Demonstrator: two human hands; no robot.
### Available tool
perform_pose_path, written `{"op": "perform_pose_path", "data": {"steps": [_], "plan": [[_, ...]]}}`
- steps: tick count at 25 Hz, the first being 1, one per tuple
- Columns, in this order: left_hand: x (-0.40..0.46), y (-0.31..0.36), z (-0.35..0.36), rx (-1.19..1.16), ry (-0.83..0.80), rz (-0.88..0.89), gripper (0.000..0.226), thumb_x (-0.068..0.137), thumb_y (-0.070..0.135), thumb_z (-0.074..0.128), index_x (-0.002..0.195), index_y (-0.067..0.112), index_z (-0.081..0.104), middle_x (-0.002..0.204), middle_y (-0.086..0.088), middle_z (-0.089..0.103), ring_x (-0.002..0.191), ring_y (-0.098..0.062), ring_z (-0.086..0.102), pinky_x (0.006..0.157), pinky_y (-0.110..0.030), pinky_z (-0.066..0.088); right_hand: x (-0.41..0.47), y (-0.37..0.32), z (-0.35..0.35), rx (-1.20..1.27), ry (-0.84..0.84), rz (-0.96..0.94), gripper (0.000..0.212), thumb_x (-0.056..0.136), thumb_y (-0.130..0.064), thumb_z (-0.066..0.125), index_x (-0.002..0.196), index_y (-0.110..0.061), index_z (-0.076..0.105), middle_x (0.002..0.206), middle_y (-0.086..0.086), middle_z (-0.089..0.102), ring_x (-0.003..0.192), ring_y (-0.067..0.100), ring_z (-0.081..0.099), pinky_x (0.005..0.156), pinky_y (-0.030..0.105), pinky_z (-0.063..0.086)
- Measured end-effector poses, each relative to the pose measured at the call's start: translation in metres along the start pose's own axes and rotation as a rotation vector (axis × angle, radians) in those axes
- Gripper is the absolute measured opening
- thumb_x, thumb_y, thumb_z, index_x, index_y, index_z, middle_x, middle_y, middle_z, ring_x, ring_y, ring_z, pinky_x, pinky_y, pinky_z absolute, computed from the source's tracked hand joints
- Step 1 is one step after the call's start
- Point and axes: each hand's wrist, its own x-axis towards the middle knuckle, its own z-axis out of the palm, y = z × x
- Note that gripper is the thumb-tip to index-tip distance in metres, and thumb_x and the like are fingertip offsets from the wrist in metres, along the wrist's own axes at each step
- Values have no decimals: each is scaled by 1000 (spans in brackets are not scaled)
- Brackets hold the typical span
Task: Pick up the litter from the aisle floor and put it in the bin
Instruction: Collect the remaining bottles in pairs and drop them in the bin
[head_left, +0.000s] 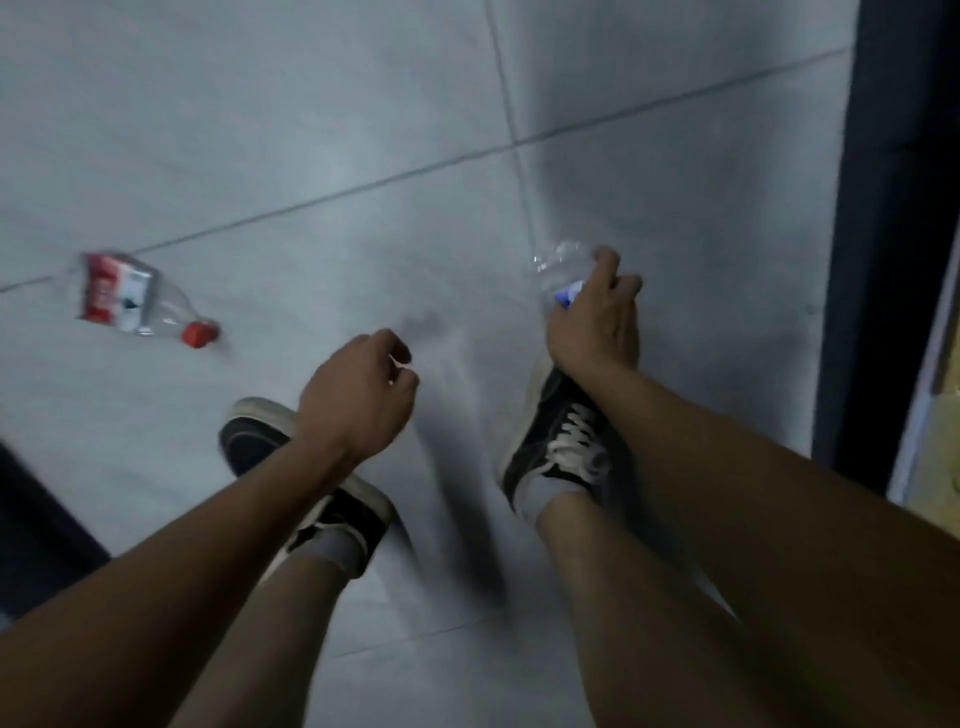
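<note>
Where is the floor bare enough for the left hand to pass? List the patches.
Bare tile lies between the red-capped bottle and the left hand, and above both hands up to the grout lines. It is crowded around the shoes, and where the right hand grips the clear bottle.

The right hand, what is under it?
The right hand grips a clear plastic bottle. Below its wrist lies a black shoe, whose toe is covered.
</note>
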Motion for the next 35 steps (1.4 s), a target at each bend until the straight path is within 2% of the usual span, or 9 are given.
{"op": "perform_pose_path", "data": {"steps": [3, 8, 12, 16, 20, 24, 27, 32, 35], "plan": [[-9, -39, -45, -65, 81, -115, 24, 88, 33, 56, 108, 23, 65, 106, -4, 67, 98, -26, 63, 79, -33, 43, -53, -56, 15, 15, -149, -144, 71, 90, -21, 61, 153, -14, 28, 138, 17, 55, 128, 40, 52, 102, 47, 46], [10, -112, -91, -228, 270, -419, 36, 88, 31, 56, 120, 17, 59, 115, -8, 61, 97, -24, 60, 74, -33, 42, -118, -112, 49, -19, -259, -274, 68, 85, -23, 71, 145, -8, 40, 137, 18, 53, 126, 40, 51, 103, 49, 47], [59, -171, -98, -347, 462, -699, 78, 88, 46, 67, 145, 10, 29, 138, -20, 38, 128, -39, 42, 97, -48, 44, -129, -133, 99, -14, -300, -366, 60, 84, -21, 72, 137, -11, 47, 130, 10, 54, 119, 32, 54, 95, 43, 50], [110, -196, -78, -594, 478, -852, 113, 70, 64, 78, 151, 23, 9, 143, -25, 34, 130, -48, 41, 105, -57, 44, -121, -126, 142, 9, -294, -394, 57, 84, -22, 70, 135, -11, 48, 128, 9, 55, 117, 29, 54, 95, 38, 47], [101, -191, -68, -534, 422, -747, 98, 64, 43, 82, 135, 35, 14, 128, -20, 39, 111, -43, 52, 92, -52, 53, -136, -103, 133, -40, -333, -346, 63, 86, -25, 72, 141, -13, 44, 133, 7, 52, 122, 26, 52, 101, 42, 49], [22, -158, -73, -700, 230, -677, 81, 65, 19, 61, 128, 38, 14, 117, -20, 53, 94, -40, 64, 85, -50, 59, -186, -87, 70, -84, -360, -258, 57, 86, -21, 71, 137, -10, 48, 130, 11, 54, 121, 31, 53, 103, 47, 47], [-69, -118, -96, -750, 153, -650, 84, 62, 23, 58, 131, 38, 13, 111, -18, 60, 95, -40, 67, 85, -52, 59, -238, -93, -5, -94, -345, -249, 55, 84, -19, 71, 134, -10, 50, 125, 12, 55, 115, 33, 55, 98, 43, 48], [-242, -36, -166, -625, 22, -440, 70, 65, 33, 70, 124, 28, 32, 117, 0, 59, 98, -24, 63, 90, -43, 53, -344, -118, -151, -123, -351, -330, 54, 81, -23, 69, 131, -12, 51, 124, 12, 55, 112, 35, 58, 94, 43, 51], [-331, 10, -226, -553, 14, -340, 75, 68, 36, 70, 132, 24, 32, 122, -2, 60, 104, -28, 63, 92, -44, 52, -402, -131, -240, -118, -343, -392, 51, 81, -25, 67, 128, -13, 50, 124, 13, 53, 111, 40, 58, 92, 45, 52]]}}
